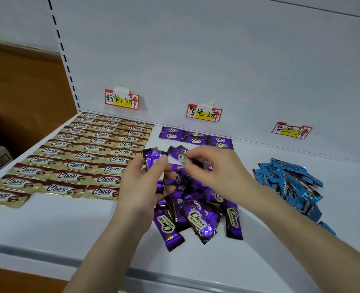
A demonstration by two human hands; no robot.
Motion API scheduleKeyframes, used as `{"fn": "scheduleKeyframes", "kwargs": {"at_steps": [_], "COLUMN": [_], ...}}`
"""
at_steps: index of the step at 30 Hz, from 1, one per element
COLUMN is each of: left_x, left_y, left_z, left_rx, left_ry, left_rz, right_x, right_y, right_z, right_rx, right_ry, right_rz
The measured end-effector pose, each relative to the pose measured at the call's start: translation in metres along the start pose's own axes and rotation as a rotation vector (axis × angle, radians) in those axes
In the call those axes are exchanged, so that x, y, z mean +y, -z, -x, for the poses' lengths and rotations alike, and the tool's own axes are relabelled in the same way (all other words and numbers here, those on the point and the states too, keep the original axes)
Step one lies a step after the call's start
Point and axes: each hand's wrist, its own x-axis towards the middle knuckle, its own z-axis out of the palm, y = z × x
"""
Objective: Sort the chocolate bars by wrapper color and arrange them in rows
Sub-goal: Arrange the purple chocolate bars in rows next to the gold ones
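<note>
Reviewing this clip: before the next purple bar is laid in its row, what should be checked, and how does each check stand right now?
1. Left hand holds only purple wrappers, the held bars: ok.
2. Right hand pinches just one bar, the pinched bar: cannot tell, motion blur.
3. Purple rows sit below the purple label: ok.
4. Bare shelf in front of those rows for another row: ok.
5. Purple pile shows no other colour: ok, as far as visible.
6. Blue pile arranged in rows: not ok, a loose heap.
</note>
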Motion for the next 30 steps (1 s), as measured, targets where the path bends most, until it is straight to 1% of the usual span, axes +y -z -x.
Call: {"fn": "scheduleKeyframes", "kwargs": {"at_steps": [3,6,8,12,14,16,18,21,25,28,30], "left_x": [0.002,0.002,0.002,0.001,0.000,-0.001,-0.002,-0.001,-0.001,-0.002,-0.003], "left_y": [0.001,0.003,0.004,0.006,0.006,0.006,0.007,0.008,0.010,0.010,0.011], "left_z": [-0.005,-0.008,-0.009,-0.012,-0.013,-0.014,-0.014,-0.014,-0.013,-0.013,-0.012], "left_rx": [0.053,0.072,0.080,0.089,0.087,0.087,0.084,0.080,0.088,0.078,0.069], "left_ry": [0.005,0.016,0.023,0.031,0.037,0.042,0.044,0.042,0.028,0.019,0.012], "left_rz": [0.035,0.027,0.028,0.034,0.050,0.073,0.093,0.111,0.133,0.145,0.148], "right_x": [0.028,0.052,0.061,0.058,0.054,0.051,0.049,0.052,0.054,0.053,0.055], "right_y": [-0.005,-0.018,-0.024,-0.025,-0.022,-0.019,-0.018,-0.026,-0.045,-0.052,-0.053], "right_z": [-0.032,-0.056,-0.060,-0.046,-0.038,-0.036,-0.043,-0.062,-0.082,-0.086,-0.088], "right_rx": [-0.016,-0.109,-0.134,-0.155,-0.203,-0.249,-0.205,-0.101,-0.124,-0.126,-0.118], "right_ry": [-0.070,-0.078,-0.069,-0.037,0.007,0.007,-0.015,0.008,0.026,0.010,0.034], "right_rz": [-0.045,0.027,0.075,0.070,0.082,0.030,-0.031,0.053,0.239,0.305,0.336]}}
